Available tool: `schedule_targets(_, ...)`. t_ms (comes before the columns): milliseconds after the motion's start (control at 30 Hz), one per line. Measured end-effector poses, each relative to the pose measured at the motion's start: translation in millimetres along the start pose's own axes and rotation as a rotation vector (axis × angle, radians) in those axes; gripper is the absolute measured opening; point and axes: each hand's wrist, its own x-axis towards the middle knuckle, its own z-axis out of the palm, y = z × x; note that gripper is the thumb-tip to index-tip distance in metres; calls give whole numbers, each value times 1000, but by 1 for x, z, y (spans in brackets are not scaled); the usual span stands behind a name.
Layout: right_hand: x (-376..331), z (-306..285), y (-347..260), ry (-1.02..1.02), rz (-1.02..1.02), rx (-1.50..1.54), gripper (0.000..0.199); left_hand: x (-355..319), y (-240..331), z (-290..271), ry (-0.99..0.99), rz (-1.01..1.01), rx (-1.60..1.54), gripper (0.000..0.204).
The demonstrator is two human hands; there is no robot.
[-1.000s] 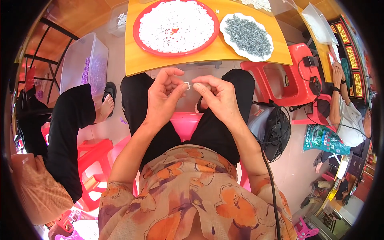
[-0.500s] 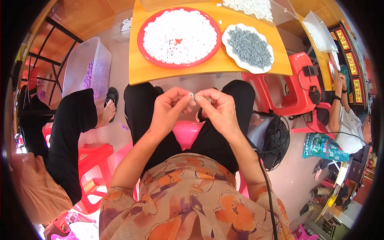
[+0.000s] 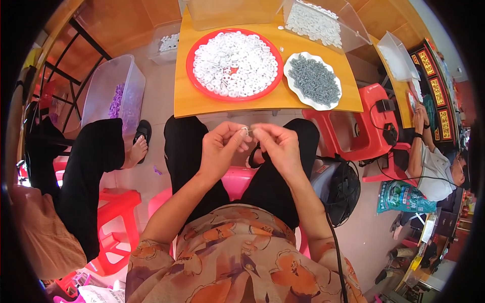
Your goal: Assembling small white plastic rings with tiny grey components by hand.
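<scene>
Small white piece (image 3: pixel 246 130) sits in the left hand's (image 3: pixel 220 145) pinching grip, at six o'clock from the red tray (image 3: pixel 190 68); the right hand's (image 3: pixel 281 146) pinched grip, contents too small to tell, has eased slightly toward three o'clock since half a second ago, apparently leaving the left supporting it alone.

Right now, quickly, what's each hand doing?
Left hand: closed, pinching a small white piece.
Right hand: pinched closed beside it; whatever it may hold is too small to tell.
</scene>
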Motion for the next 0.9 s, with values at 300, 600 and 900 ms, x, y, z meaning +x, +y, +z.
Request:
schedule_targets(300, 145, 14, -55, 273, -526, -747, 27, 21, 24, -39, 121, -15, -193, 19)
schedule_targets(600, 189, 75, -68, 248, -246, -1356, 34, 30, 37, -65, 201, 18, -184, 17)
schedule_targets(900, 204, 78, -53, 181, -326, -1469, 23, 33, 38, -80, 173, 4, -302, 17)
